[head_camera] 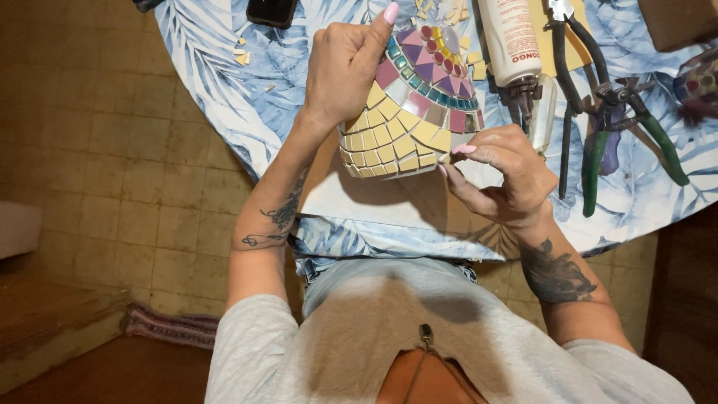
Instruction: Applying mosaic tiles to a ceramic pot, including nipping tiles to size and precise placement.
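Left hand (345, 63) wrapped around the mosaic piece (410, 105), thumb up on its top; held tilted just above the desk (224, 67), over a white sheet (374, 198); rows of yellow tiles low down, pink and purple ones higher up; right hand (502, 176) at the lower right edge, fingertips pinched together against a tile, too small to tell if anything sits between them; white glue bottle (511, 37) lying just beside; green-handled pliers (609, 112) farther right; dark phone (271, 10) at the top edge.
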